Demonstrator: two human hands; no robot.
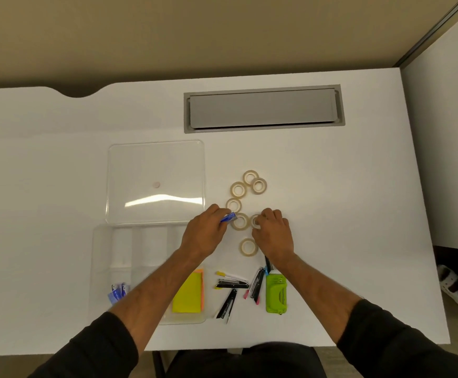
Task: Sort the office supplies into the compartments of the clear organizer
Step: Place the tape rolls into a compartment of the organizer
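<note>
The clear organizer [105,241] lies on the white desk at the near left. It holds blue packets [117,291] in a front compartment and yellow and orange sticky notes [188,294] at its right. My left hand [206,233] pinches a small blue packet [229,217] just right of the organizer. My right hand [273,231] curls its fingers round a tape roll [255,221]. Several more tape rolls [238,189] lie scattered around and beyond both hands.
The organizer's clear lid [155,181] lies flat behind it. Black staplers [232,283], pens and a green hole punch [276,293] sit near the desk's front edge under my right forearm. A grey cable hatch [263,109] is set into the desk at the back.
</note>
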